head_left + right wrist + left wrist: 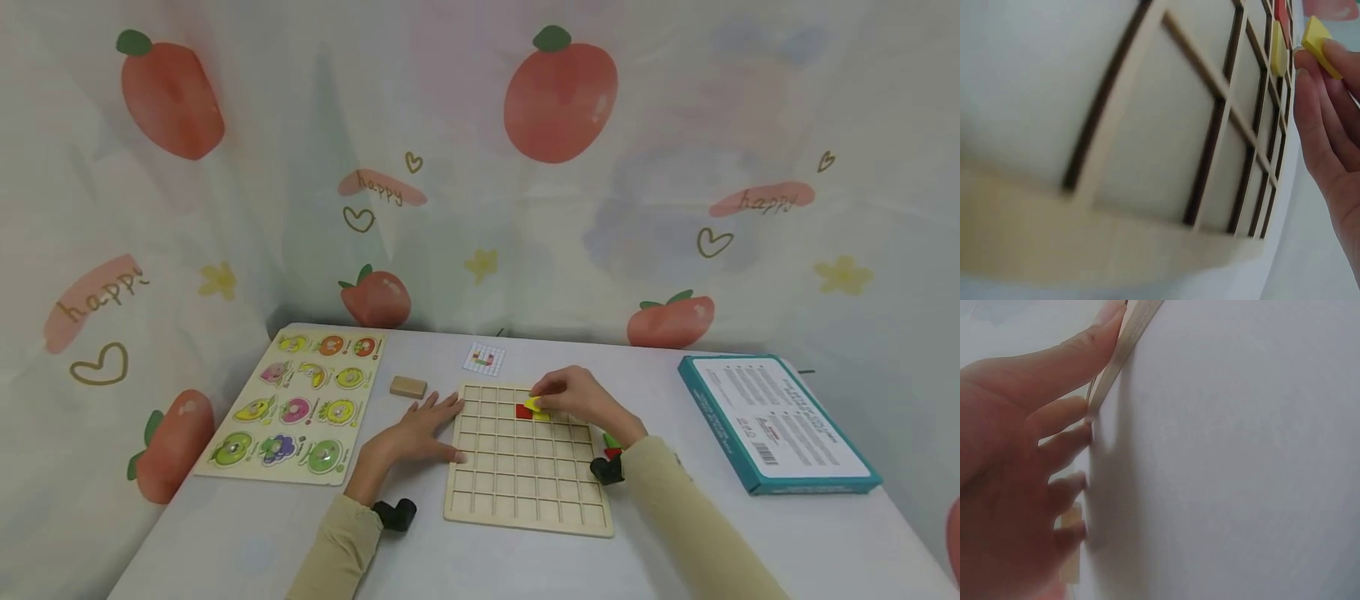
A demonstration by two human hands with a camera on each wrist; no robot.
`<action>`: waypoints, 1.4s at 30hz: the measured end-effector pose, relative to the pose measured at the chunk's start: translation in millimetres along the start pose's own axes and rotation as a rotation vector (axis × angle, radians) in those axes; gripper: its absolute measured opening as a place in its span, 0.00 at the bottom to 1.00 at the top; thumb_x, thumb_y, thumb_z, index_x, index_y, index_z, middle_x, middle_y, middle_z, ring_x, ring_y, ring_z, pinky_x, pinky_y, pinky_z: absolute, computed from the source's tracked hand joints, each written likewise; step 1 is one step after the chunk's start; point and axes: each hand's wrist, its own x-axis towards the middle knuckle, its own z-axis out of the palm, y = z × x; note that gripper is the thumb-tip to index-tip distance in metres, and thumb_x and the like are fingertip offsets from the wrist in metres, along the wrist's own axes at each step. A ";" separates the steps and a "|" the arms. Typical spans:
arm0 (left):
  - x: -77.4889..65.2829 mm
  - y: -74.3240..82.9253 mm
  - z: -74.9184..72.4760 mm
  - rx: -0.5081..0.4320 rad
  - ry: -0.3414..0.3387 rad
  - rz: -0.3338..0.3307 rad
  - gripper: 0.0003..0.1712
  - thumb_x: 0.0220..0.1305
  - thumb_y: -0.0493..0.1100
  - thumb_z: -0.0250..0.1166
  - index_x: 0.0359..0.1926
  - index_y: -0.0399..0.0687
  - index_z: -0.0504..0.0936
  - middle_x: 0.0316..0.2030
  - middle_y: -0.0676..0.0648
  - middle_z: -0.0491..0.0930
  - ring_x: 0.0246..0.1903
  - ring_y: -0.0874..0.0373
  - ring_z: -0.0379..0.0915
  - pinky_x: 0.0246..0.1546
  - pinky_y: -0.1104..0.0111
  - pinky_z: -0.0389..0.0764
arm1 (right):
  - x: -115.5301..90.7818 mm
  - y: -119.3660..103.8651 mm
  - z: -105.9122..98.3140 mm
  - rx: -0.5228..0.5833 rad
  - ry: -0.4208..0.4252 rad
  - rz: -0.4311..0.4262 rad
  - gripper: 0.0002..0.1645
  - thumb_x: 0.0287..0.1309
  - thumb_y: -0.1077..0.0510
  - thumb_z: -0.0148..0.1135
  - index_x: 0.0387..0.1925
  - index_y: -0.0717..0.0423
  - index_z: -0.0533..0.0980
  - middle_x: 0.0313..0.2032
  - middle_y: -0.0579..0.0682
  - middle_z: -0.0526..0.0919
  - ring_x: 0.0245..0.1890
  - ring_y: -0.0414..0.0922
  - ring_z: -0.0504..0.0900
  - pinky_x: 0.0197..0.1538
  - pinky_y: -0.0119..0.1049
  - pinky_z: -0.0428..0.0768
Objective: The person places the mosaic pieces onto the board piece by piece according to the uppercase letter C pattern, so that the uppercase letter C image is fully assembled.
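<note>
A wooden grid board [525, 492] lies in the middle of the table. Between thumb and fingers, my right hand [573, 396] pinches a yellow tile [1319, 44] just above the board's far part. Below it, a red tile [522, 412] and another yellow tile [1279, 53] sit side by side in grid cells. My left hand [416, 433] rests at the board's left edge with its fingers spread and its thumb [1079, 359] touching the edge. A green piece [611, 441] and a red piece lie right of the board, partly hidden by the right wrist.
Behind the board lies a small pattern card [483, 359]. A wooden block [408, 387] is left of it, beside a fruit puzzle board [300, 408]. The teal-edged box [780, 417] lies at the right. A printed curtain [465, 100] hangs behind the table.
</note>
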 end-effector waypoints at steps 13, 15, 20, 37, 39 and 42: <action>5.0 -7.8 4.4 0.016 -0.006 -0.002 0.53 0.62 0.56 0.74 0.81 0.52 0.57 0.82 0.48 0.49 0.83 0.44 0.32 0.82 0.46 0.35 | 21.0 -19.8 22.6 0.019 -0.098 -0.059 0.07 0.64 0.61 0.69 0.42 0.53 0.88 0.43 0.48 0.90 0.38 0.41 0.83 0.50 0.40 0.84; 4.4 -6.5 3.6 0.011 -0.009 -0.003 0.53 0.62 0.56 0.74 0.81 0.51 0.57 0.82 0.48 0.49 0.83 0.44 0.32 0.82 0.46 0.35 | 23.1 -21.7 24.7 -0.010 -0.110 -0.073 0.07 0.65 0.61 0.68 0.41 0.53 0.89 0.44 0.48 0.90 0.39 0.41 0.83 0.51 0.42 0.84; 1.8 -1.7 0.2 0.003 -0.016 0.008 0.53 0.62 0.55 0.74 0.80 0.48 0.58 0.82 0.46 0.50 0.82 0.42 0.33 0.81 0.45 0.36 | 25.3 -25.5 27.3 -0.111 -0.118 -0.105 0.07 0.65 0.61 0.68 0.40 0.53 0.90 0.42 0.49 0.91 0.41 0.42 0.83 0.51 0.43 0.84; 16.0 -21.8 11.8 0.017 -0.001 0.009 0.55 0.59 0.59 0.75 0.81 0.56 0.57 0.82 0.53 0.48 0.83 0.47 0.30 0.82 0.47 0.34 | 21.8 -23.1 27.6 -0.162 -0.081 -0.148 0.09 0.65 0.65 0.66 0.40 0.53 0.90 0.41 0.47 0.87 0.41 0.43 0.82 0.47 0.42 0.84; 15.8 -21.6 11.7 0.016 0.001 0.006 0.55 0.59 0.59 0.75 0.81 0.56 0.57 0.82 0.53 0.48 0.83 0.47 0.31 0.82 0.47 0.34 | 19.7 -20.1 25.6 -0.159 -0.067 -0.140 0.09 0.65 0.64 0.65 0.41 0.53 0.89 0.43 0.48 0.88 0.42 0.44 0.82 0.48 0.43 0.84; 15.9 -21.7 11.8 0.017 0.004 0.001 0.55 0.59 0.59 0.75 0.81 0.56 0.57 0.82 0.53 0.48 0.83 0.47 0.31 0.82 0.48 0.34 | 15.9 -15.8 22.1 -0.148 -0.054 -0.120 0.10 0.65 0.64 0.64 0.43 0.53 0.88 0.46 0.50 0.88 0.42 0.45 0.82 0.47 0.42 0.83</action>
